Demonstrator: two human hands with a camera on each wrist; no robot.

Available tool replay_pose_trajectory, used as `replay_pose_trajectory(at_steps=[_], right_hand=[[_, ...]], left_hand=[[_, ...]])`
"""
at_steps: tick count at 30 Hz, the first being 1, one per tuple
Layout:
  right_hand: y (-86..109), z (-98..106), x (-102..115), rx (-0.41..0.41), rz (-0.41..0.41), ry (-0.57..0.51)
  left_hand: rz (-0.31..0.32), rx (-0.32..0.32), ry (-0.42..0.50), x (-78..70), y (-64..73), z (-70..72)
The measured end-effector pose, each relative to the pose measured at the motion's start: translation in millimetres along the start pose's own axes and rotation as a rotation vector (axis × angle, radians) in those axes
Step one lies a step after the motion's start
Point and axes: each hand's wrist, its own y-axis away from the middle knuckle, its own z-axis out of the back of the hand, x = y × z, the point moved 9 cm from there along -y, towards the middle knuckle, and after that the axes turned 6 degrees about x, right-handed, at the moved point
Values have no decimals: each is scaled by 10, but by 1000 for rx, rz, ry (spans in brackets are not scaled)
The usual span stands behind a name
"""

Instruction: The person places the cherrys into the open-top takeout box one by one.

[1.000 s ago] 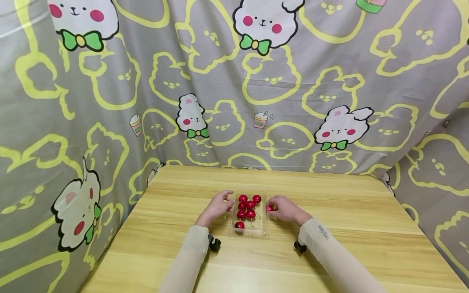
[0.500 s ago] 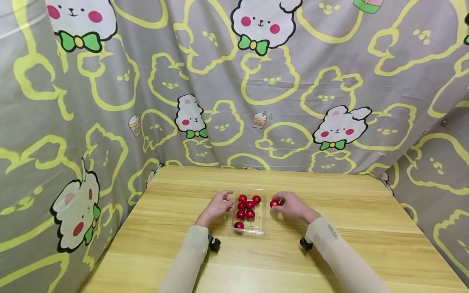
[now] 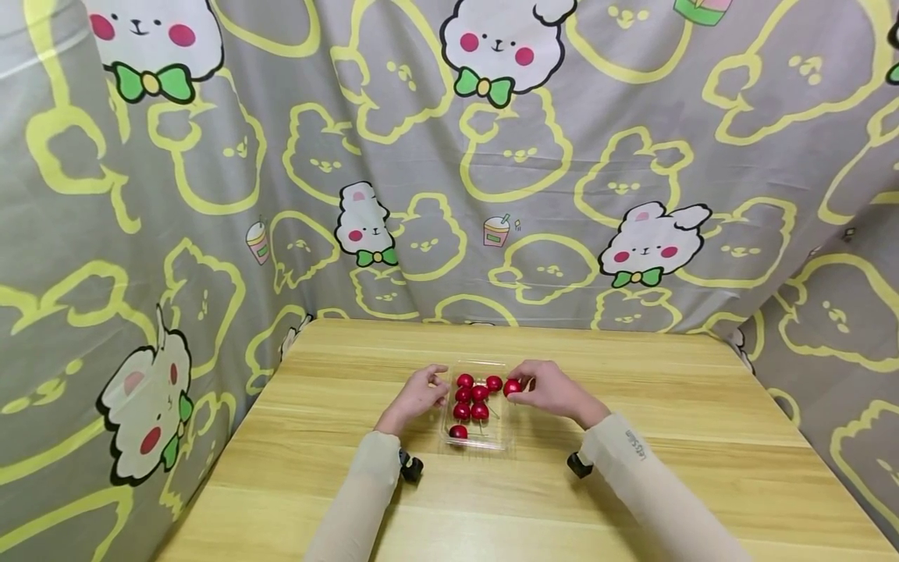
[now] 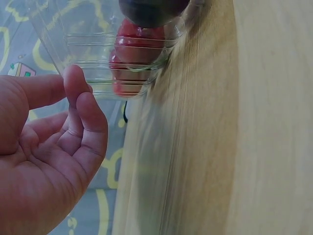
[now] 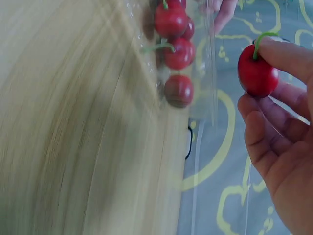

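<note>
My right hand [image 3: 551, 386] pinches a red cherry [image 3: 512, 387] between thumb and fingertips, over the right rim of a clear plastic box [image 3: 485, 446]. A green stem curls from the top of this cherry in the right wrist view. Several more red cherries [image 3: 480, 393] lie in the box, most toward its left side, with one cherry [image 3: 458, 432] at the near end. Along the left wall of the box rests my left hand [image 3: 417, 396], fingers loosely bent. In the left wrist view its fingertips [image 4: 76, 81] are right at the box's edge.
The box stands on a wooden table [image 3: 632, 382] with pale and darker grain. A grey curtain [image 3: 548, 172] with cartoon rabbits and yellow outlines hangs behind the table and along its sides. Black wrist cameras are strapped at both sleeves.
The right hand shifts right with the cherry, away from the box, then comes back left to the box's right rim. My left hand keeps its place.
</note>
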Motion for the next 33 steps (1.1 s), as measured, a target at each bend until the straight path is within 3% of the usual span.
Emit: replay_pose_trajectory(at_steps=[11, 33], right_hand=[[-94, -242, 327, 112, 124, 12], [-156, -613, 379, 205, 142, 116]], left_hand=[[-3, -1, -11, -26, 12, 5], [-23, -4, 2, -36, 1, 17]])
